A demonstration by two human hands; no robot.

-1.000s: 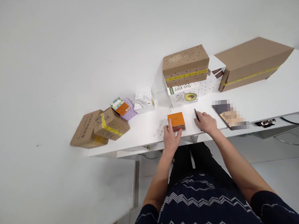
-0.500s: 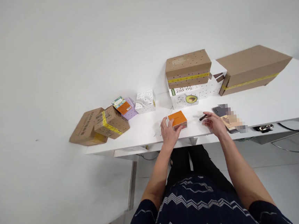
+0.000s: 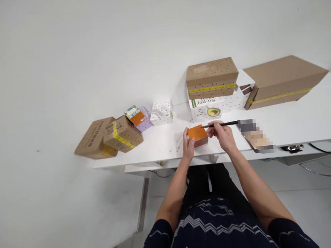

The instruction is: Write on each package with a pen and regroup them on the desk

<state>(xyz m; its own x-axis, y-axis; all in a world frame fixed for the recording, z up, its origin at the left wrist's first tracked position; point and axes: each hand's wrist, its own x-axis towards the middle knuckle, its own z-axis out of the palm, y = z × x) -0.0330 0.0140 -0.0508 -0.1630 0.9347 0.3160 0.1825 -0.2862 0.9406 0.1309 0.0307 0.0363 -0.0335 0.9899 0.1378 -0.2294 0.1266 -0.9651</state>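
A small box with an orange top point(image 3: 197, 132) stands on the white table in front of me. My left hand point(image 3: 188, 147) grips its left side, thumb on the near face and fingers curled around the left edge. In my right hand point(image 3: 223, 137) is a slim, black, pen-like stick point(image 3: 227, 123), pinched between thumb and fingers. Its thin end points left, over the right part of the orange top; whether it touches the top I cannot tell. Some fingers of this hand are close to the box's right edge.
Cardboard boxes point(image 3: 95, 139) with yellow tape stand at the left. Beside them are a purple packet point(image 3: 145, 122) and a white dotted box point(image 3: 161, 112). Behind, a brown box point(image 3: 211, 77) rests on an avocado-printed box point(image 3: 206, 110). A partly blurred flat item point(image 3: 255, 135) lies right of my hand.
My right hand has moved left to the orange-topped box, swinging the black stick to point at its top. My left hand has closed in around the box's left side.
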